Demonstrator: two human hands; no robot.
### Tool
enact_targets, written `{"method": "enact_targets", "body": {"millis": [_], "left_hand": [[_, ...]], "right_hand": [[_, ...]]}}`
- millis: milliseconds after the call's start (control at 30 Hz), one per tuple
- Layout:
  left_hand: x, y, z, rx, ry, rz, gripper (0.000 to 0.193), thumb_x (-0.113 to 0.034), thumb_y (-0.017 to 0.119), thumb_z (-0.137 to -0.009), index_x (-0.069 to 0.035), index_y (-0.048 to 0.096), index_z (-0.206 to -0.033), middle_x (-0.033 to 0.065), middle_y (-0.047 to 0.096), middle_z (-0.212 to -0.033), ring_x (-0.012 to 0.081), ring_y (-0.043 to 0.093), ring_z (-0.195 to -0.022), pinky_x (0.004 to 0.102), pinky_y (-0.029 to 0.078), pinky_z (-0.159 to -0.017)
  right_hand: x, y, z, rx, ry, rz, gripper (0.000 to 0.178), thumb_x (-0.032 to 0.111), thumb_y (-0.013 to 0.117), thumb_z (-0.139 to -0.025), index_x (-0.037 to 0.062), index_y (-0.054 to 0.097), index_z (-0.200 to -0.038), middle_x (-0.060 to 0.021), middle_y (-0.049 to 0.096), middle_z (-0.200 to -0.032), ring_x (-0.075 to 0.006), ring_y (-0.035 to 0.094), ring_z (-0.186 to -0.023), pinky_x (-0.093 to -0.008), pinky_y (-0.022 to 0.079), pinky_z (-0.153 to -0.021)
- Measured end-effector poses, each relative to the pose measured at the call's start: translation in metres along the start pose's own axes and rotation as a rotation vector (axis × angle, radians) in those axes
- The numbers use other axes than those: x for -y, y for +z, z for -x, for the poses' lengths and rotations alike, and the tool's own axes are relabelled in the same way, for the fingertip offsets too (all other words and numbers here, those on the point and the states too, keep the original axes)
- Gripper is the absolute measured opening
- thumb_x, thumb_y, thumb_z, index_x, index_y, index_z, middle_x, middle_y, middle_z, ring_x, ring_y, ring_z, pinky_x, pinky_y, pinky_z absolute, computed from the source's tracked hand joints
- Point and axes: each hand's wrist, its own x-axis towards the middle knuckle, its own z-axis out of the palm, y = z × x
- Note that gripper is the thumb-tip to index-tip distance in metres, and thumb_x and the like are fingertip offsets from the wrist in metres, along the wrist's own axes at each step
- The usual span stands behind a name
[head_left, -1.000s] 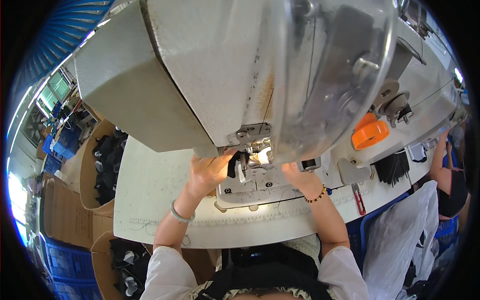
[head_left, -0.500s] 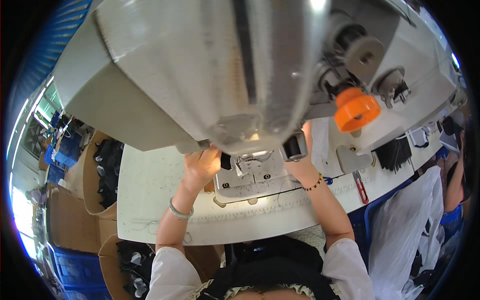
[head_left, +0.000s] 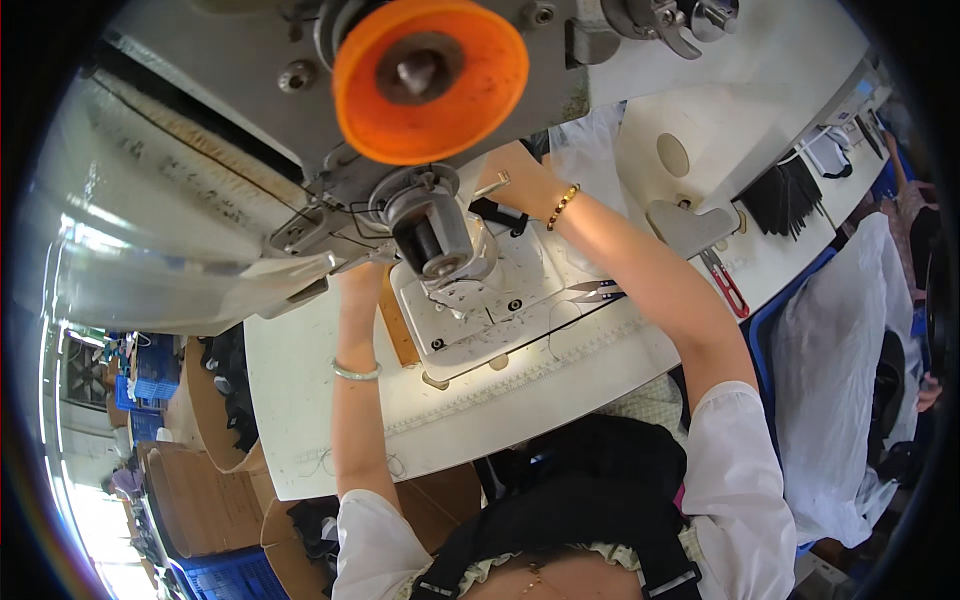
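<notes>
A sewing machine with an orange knob fills the upper part of the view. My left hand reaches up beside the machine's needle area, its fingers hidden behind the machine head. At the far right side of the machine bed, my right hand bends inward; its fingers are mostly hidden behind machine parts. Just below that hand lies a black strap-like piece; whether the hand holds it I cannot tell. Between my arms sits the metal bed plate, dotted with thread scraps.
Small thread snips lie by my right forearm. Red-handled snips and a bundle of black strips are on the table's right. Cardboard boxes stand at the left, a translucent plastic bag at the right.
The view has shifted, so the orange knob appears larger and farther left. My right hand now sits higher beside the machine, and the black piece below it has come into sight.
</notes>
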Motion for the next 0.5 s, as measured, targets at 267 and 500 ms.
{"method": "enact_targets", "body": {"millis": [267,500], "left_hand": [[0.033,0.001,0.008,0.032,0.28,-0.361,0.025,-0.012,0.064,-0.08,-0.003,0.062,-0.103,0.0122,0.062,-0.101,0.0289,0.058,-0.093,0.0402,0.045,-0.083],[0.03,0.022,0.028,-0.134,-0.07,-0.155,0.035,-0.022,0.049,-0.092,-0.005,0.052,-0.122,0.013,0.054,-0.122,0.0311,0.049,-0.113,0.0432,0.038,-0.098]], "right_hand": [[-0.005,-0.01,-0.012,0.051,-0.139,-0.041,0.007,0.008,0.058,-0.067,0.0043,0.06,-0.061,-0.0148,0.061,-0.075,-0.0308,0.061,-0.076,-0.0372,0.047,-0.065],[0.02,-0.047,-0.006,0.156,0.004,-0.151,0.016,0.003,0.059,-0.071,0.0008,0.061,-0.086,-0.0149,0.061,-0.085,-0.0319,0.061,-0.078,-0.0386,0.049,-0.067]]}}
